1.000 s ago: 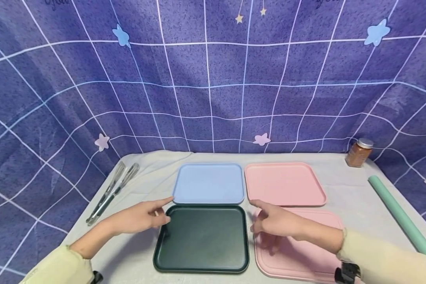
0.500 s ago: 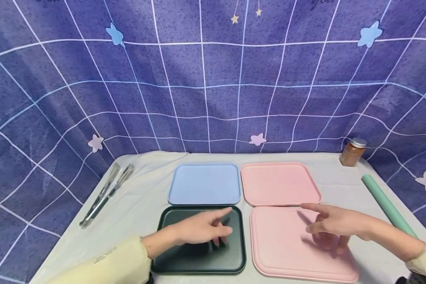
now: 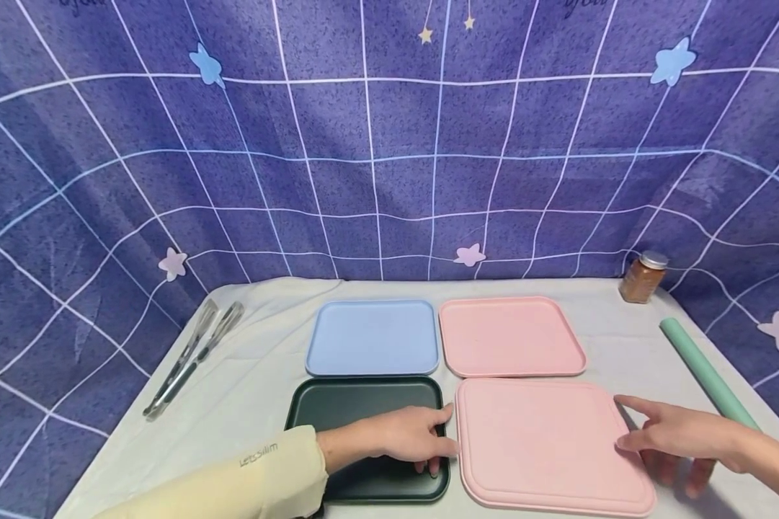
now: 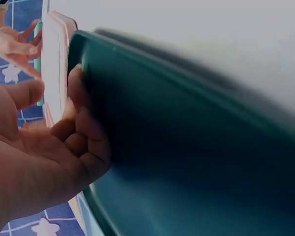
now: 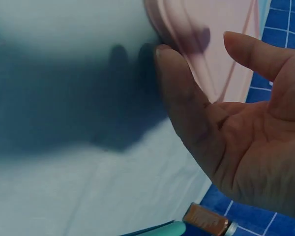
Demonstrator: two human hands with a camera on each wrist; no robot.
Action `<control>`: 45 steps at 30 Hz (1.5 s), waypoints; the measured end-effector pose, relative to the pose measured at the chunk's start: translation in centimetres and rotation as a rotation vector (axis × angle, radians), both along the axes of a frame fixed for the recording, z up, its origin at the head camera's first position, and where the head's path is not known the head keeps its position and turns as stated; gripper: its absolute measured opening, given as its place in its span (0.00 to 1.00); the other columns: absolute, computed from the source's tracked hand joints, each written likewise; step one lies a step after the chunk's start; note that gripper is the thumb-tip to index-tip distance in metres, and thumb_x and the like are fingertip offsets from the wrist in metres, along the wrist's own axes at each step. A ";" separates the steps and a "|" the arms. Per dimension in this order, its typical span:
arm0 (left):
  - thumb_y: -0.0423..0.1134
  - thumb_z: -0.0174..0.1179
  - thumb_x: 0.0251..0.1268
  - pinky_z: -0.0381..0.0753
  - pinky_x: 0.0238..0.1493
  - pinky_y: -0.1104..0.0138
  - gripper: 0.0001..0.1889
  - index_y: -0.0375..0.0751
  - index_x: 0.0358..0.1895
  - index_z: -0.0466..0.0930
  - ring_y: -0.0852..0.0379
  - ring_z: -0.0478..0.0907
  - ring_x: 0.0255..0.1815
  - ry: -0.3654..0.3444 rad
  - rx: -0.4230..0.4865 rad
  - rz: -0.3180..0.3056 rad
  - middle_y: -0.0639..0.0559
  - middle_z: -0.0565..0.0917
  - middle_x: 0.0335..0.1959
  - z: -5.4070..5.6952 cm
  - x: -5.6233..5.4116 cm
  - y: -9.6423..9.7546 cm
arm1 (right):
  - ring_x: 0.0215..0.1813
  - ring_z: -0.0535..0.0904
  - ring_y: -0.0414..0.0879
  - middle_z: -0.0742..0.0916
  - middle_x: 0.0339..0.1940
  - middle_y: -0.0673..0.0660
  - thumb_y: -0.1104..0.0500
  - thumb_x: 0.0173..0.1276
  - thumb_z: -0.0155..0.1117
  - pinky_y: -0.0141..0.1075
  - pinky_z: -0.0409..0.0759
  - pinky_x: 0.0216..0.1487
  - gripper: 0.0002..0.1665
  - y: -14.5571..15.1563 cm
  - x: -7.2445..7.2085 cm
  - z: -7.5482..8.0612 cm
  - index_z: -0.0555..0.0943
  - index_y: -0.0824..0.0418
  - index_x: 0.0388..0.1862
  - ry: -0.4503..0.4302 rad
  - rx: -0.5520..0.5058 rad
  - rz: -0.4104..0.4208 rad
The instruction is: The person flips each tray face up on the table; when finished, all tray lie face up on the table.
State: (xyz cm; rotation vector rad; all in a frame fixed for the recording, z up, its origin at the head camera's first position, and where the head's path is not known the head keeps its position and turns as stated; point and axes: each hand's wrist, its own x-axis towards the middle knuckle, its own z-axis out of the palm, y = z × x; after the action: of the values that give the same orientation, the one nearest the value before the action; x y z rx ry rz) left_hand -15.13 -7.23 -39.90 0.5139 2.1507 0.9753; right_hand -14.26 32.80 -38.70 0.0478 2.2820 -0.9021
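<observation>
My left hand (image 3: 405, 435) reaches over the right rim of a dark green tray (image 3: 357, 400). Its index finger and thumb point at the left edge of the near pink tray (image 3: 545, 447), right at that edge; contact cannot be told. In the left wrist view its other fingers are loosely bent beside the green rim. My right hand (image 3: 684, 436) is at the pink tray's right edge, index finger and thumb spread and pointing inward. The right wrist view shows nothing between its fingers. The near pink tray lies flat, with a line running inside its border.
Behind these lie a light blue tray (image 3: 372, 337) and another pink tray (image 3: 509, 335). Metal tongs (image 3: 197, 353) rest at the left. A brown jar (image 3: 644, 279) stands at the back right, near a green roll (image 3: 707, 371). A blue curtain (image 3: 389, 180) borders the white table.
Both hands have moved right: the left from the green tray's left edge to its right rim, the right across the near pink tray to its right edge. The trays look unmoved.
</observation>
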 end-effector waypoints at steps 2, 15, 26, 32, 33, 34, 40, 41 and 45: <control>0.49 0.59 0.71 0.74 0.34 0.73 0.38 0.39 0.78 0.57 0.55 0.75 0.16 0.010 -0.037 -0.030 0.49 0.83 0.17 0.1 -0.1 0.3 | 0.27 0.80 0.46 0.80 0.32 0.56 0.45 0.69 0.65 0.33 0.79 0.19 0.59 0.1 0.1 -0.2 0.42 0.71 0.80 -0.024 0.011 -0.016; 0.51 0.60 0.69 0.75 0.36 0.74 0.42 0.35 0.79 0.53 0.56 0.75 0.16 0.022 -0.112 -0.135 0.52 0.83 0.16 0.3 -0.3 1.0 | 0.25 0.86 0.43 0.87 0.35 0.58 0.47 0.70 0.65 0.34 0.83 0.22 0.62 0.9 0.0 -0.3 0.34 0.74 0.79 -0.112 -0.103 -0.002; 0.46 0.62 0.70 0.75 0.28 0.71 0.42 0.33 0.79 0.50 0.58 0.75 0.20 -0.108 0.024 -0.096 0.50 0.83 0.20 0.3 0.0 0.1 | 0.28 0.88 0.46 0.85 0.40 0.58 0.51 0.68 0.66 0.35 0.84 0.23 0.62 1.4 0.0 -1.0 0.34 0.71 0.80 -0.137 -0.151 -0.022; 0.45 0.59 0.73 0.78 0.32 0.71 0.43 0.33 0.80 0.44 0.59 0.78 0.23 -0.181 0.092 -0.116 0.51 0.84 0.22 0.3 0.3 -0.3 | 0.28 0.88 0.46 0.85 0.40 0.59 0.53 0.69 0.65 0.34 0.83 0.22 0.61 1.7 -0.1 -1.1 0.33 0.72 0.79 -0.135 -0.201 0.005; 0.45 0.59 0.73 0.79 0.33 0.71 0.43 0.32 0.80 0.43 0.59 0.79 0.23 -0.197 0.104 -0.123 0.52 0.84 0.23 0.3 0.4 -0.4 | 0.28 0.88 0.46 0.85 0.40 0.59 0.54 0.69 0.65 0.34 0.83 0.22 0.61 1.8 -0.1 -1.2 0.32 0.72 0.79 -0.138 -0.213 0.010; 0.45 0.58 0.73 0.79 0.34 0.72 0.43 0.32 0.80 0.42 0.60 0.79 0.23 -0.213 0.115 -0.130 0.53 0.83 0.23 0.3 0.4 -0.5 | 0.28 0.88 0.46 0.85 0.40 0.60 0.54 0.69 0.65 0.34 0.83 0.22 0.61 1.9 -0.1 -1.2 0.32 0.71 0.79 -0.141 -0.223 0.014; 0.44 0.56 0.75 0.77 0.33 0.74 0.44 0.32 0.81 0.38 0.61 0.78 0.23 -0.283 0.168 -0.142 0.55 0.83 0.23 0.4 1.0 -0.8 | 0.28 0.87 0.47 0.84 0.39 0.61 0.54 0.69 0.65 0.34 0.83 0.22 0.61 1.7 -0.3 -1.2 0.32 0.71 0.79 -0.151 -0.244 0.019; 0.45 0.56 0.75 0.76 0.33 0.74 0.44 0.33 0.81 0.38 0.62 0.78 0.23 -0.290 0.174 -0.140 0.55 0.83 0.23 0.5 1.1 -0.9 | 0.28 0.87 0.47 0.84 0.39 0.61 0.54 0.69 0.64 0.34 0.83 0.22 0.60 1.6 -0.3 -1.2 0.32 0.70 0.80 -0.151 -0.244 0.018; 0.44 0.56 0.75 0.72 0.31 0.75 0.45 0.33 0.81 0.36 0.63 0.77 0.23 -0.307 0.191 -0.135 0.56 0.83 0.24 0.7 1.6 -1.2 | 0.28 0.87 0.47 0.83 0.39 0.60 0.55 0.70 0.64 0.34 0.82 0.22 0.60 1.4 -0.3 -1.2 0.32 0.71 0.79 -0.139 -0.236 0.028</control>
State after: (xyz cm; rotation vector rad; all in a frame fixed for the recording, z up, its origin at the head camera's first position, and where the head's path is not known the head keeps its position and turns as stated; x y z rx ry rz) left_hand -13.49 -8.39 -39.18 0.5535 1.7392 1.1117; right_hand -14.56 34.23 -39.93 -0.0248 2.0312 -1.1114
